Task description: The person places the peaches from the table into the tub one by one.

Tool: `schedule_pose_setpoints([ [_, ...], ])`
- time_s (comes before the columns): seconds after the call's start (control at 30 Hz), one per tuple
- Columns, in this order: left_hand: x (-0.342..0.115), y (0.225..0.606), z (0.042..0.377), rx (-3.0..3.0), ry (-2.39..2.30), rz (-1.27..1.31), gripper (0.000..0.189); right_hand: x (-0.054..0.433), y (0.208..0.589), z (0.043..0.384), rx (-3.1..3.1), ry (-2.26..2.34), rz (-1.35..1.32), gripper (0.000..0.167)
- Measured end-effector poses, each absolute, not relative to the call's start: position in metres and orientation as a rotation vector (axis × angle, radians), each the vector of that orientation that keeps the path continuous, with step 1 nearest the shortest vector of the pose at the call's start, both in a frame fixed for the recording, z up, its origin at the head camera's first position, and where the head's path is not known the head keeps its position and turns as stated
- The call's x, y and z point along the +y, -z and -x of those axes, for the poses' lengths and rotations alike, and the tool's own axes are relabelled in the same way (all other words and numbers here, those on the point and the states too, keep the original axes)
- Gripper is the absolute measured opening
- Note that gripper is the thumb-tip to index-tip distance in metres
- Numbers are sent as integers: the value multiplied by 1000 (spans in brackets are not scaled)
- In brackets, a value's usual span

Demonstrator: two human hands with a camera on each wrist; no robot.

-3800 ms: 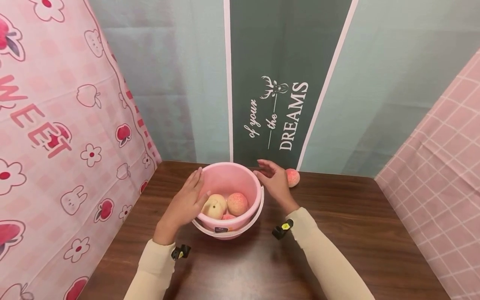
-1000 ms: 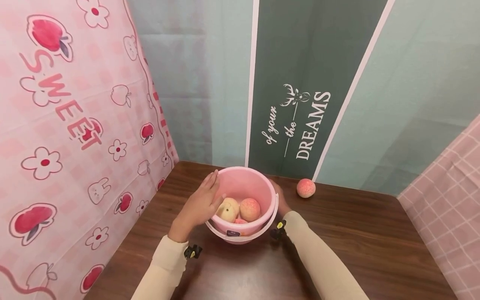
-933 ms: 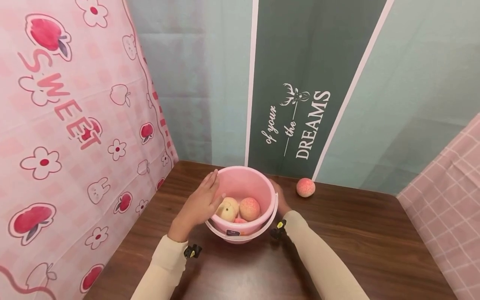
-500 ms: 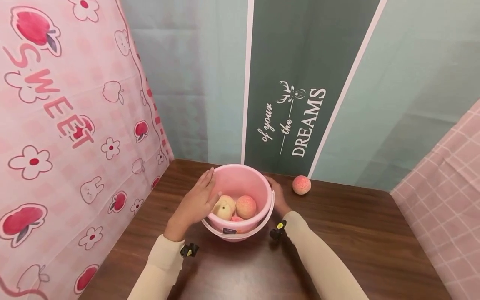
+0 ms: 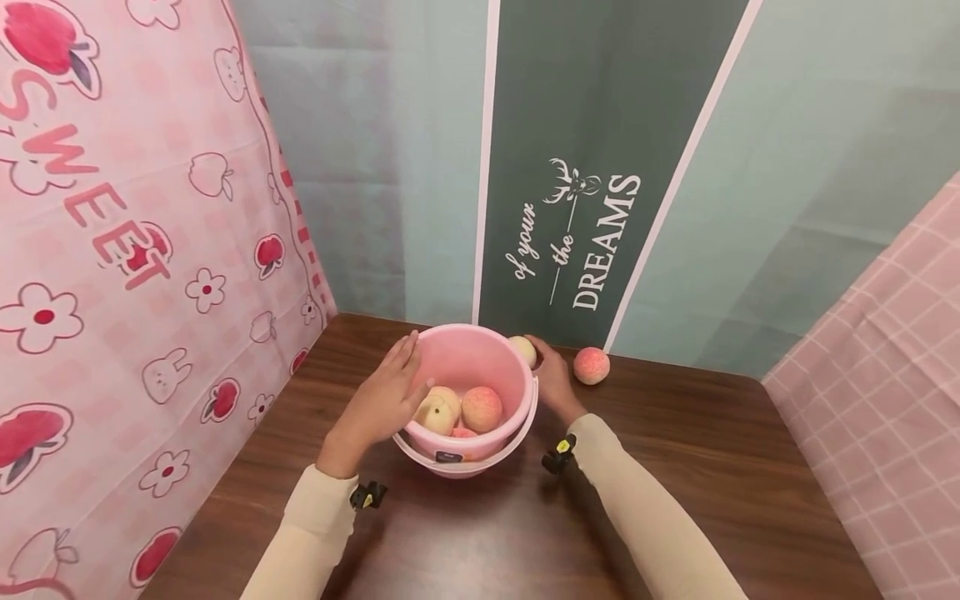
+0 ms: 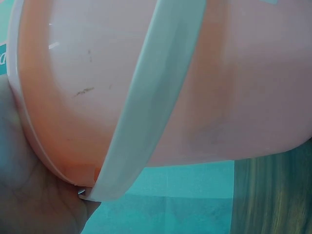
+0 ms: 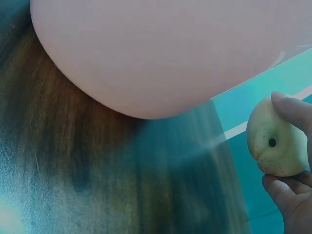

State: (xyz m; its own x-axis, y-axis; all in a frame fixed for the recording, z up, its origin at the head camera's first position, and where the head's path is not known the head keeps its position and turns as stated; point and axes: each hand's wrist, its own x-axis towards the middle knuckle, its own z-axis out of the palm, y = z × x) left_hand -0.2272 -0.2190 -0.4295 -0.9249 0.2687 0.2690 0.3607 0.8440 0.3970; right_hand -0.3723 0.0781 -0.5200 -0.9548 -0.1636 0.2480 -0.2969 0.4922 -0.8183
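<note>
A pink bucket [image 5: 467, 350] with a white handle [image 5: 491, 460] stands on the table, holding a pale peach [image 5: 437, 410], a reddish peach [image 5: 482, 408] and part of another pinkish fruit [image 5: 463, 432]. My left hand [image 5: 378, 398] rests on its left rim, fingers straight along the edge and thumb over the inside; in the left wrist view the palm [image 6: 34, 195] lies against the rim. Beyond the bucket's right side, my right hand [image 5: 552, 375] grips a pale peach [image 5: 522, 350]. The right wrist view shows this peach [image 7: 275, 139] between thumb and fingers.
One more reddish peach [image 5: 592, 366] lies on the brown wooden table [image 5: 675, 450], right of my right hand near the back edge. A green fabric backdrop [image 5: 585, 100] stands behind, with pink patterned cloths at left [image 5: 150, 208] and right [image 5: 885, 350].
My right hand was behind the bucket's right side and has now come up into sight with a pale peach. The left hand stays on the rim. The whole view has shifted slightly.
</note>
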Motion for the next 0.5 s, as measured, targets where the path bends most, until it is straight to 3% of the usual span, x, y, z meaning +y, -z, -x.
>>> schedule_pose_setpoints([
  [0.5, -221, 429, 227, -2816, 666, 502, 67, 85, 494, 364, -2516, -1573, -369, 70],
])
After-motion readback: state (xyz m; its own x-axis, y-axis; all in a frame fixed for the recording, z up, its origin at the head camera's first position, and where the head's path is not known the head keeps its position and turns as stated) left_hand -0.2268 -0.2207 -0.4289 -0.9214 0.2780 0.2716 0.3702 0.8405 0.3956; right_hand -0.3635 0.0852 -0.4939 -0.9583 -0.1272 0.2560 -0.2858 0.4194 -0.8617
